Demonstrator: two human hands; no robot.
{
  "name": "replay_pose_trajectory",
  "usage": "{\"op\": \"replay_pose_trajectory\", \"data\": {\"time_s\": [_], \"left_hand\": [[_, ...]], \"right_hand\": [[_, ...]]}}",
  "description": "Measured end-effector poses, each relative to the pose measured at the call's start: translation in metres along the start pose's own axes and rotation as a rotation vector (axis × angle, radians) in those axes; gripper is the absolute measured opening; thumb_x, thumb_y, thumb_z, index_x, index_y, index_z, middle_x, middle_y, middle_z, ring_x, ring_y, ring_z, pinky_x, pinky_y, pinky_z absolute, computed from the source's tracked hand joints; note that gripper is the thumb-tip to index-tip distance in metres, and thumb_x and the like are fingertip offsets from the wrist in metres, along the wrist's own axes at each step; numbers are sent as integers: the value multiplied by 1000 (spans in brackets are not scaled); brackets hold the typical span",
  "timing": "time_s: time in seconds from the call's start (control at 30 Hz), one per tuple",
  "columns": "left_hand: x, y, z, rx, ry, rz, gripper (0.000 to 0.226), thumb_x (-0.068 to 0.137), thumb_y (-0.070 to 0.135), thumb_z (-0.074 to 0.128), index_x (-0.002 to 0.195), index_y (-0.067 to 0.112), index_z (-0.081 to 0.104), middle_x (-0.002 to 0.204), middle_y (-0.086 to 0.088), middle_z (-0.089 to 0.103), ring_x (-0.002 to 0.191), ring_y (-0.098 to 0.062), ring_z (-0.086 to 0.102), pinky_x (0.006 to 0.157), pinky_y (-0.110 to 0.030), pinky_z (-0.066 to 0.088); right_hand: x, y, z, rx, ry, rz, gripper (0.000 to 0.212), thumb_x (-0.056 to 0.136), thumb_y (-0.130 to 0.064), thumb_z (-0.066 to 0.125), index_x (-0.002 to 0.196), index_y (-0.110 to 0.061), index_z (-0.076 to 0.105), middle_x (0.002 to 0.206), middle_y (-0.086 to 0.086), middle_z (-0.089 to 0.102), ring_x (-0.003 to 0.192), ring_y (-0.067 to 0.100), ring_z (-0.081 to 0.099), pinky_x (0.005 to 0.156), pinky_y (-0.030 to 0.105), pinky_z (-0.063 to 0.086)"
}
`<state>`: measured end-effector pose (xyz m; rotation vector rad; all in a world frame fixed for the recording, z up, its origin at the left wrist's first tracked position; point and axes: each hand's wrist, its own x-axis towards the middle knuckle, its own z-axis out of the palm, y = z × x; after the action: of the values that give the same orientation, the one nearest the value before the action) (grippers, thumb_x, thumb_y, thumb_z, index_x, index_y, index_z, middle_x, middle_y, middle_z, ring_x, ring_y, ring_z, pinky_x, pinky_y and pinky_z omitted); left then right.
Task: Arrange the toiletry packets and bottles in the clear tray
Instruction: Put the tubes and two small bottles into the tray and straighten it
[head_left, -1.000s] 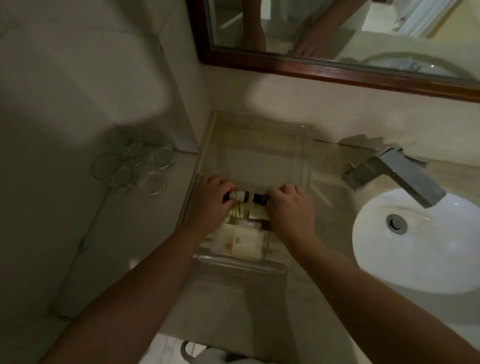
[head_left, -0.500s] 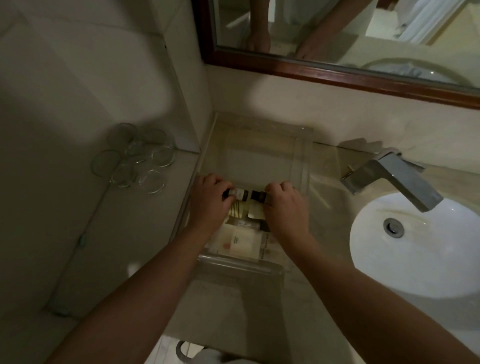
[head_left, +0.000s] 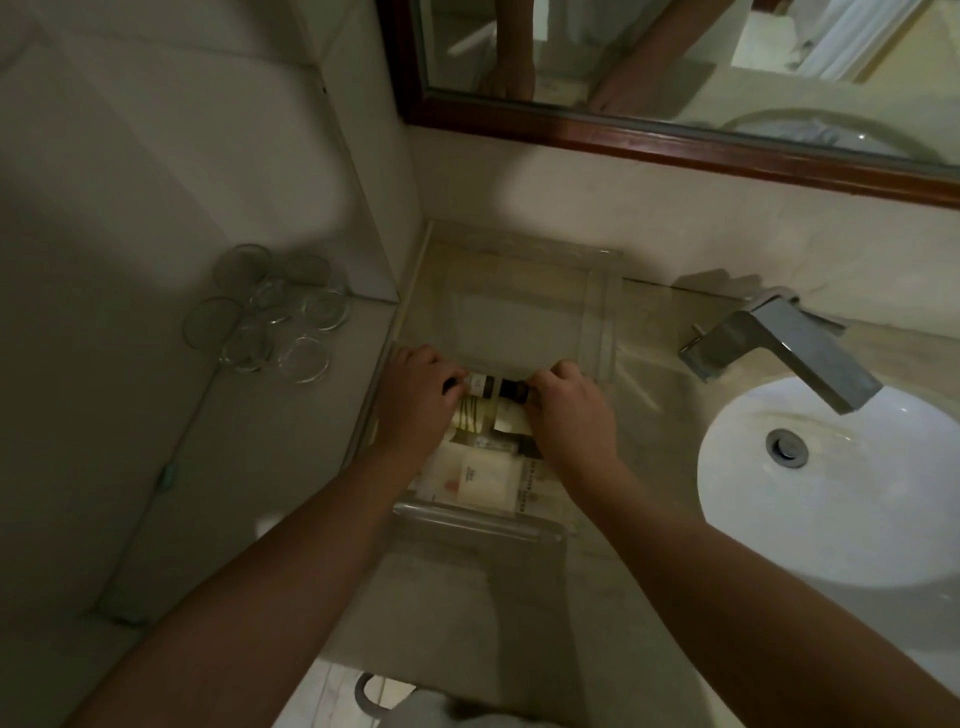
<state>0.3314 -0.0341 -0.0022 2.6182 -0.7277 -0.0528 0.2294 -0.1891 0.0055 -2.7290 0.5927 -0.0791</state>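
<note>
Two hands grip one small bottle inside clear tray: left hand at 9 o'clock end, right hand at 3; packets at 6.

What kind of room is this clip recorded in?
Probably a hotel bathroom vanity: a white basin with a metal faucet, a wood-framed mirror above the counter, and a clear tray of small toiletry packets.
</note>
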Motion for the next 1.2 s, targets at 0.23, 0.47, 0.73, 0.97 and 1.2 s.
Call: {"op": "replay_pose_trajectory", "data": {"time_s": [0.23,0.47,0.73,0.97,1.2], "left_hand": [[-10,-5,-14,-203,93,-170,25,80,22,68,103,13,67,104,-10,61,99,-27,54,85,-38,45],[-62,-46,-26,-276,139,-562,20,89,16,54,96,4,68,92,-16,68,87,-30,61,78,-38,47],[-64,-54,-24,-484,16,-689,23,84,21,63,102,11,74,95,-7,75,92,-22,69,85,-38,56],[-54,-43,-29,-533,109,-675,22,87,13,61,104,4,72,95,-10,74,85,-15,64,76,-25,47],[-45,-36,-30,-563,117,-671,21,87,10,60,102,1,72,94,-11,73,82,-12,61,72,-21,41]], "right_hand": [[-24,14,-24,160,104,106,27,89,-35,63,113,-24,59,103,-7,58,87,9,55,74,26,50],[-77,48,-31,425,-287,500,43,94,-48,52,129,-23,50,93,-7,62,74,4,62,60,22,49],[-78,33,-27,424,-331,426,21,100,-34,43,101,-23,60,80,-2,66,69,13,65,61,35,57],[-69,33,-23,383,-265,399,20,99,-26,45,88,-18,60,76,3,65,68,19,64,64,43,58],[-57,37,-26,315,-211,382,19,96,-23,47,87,-16,62,71,3,64,63,19,62,59,38,55]]}}
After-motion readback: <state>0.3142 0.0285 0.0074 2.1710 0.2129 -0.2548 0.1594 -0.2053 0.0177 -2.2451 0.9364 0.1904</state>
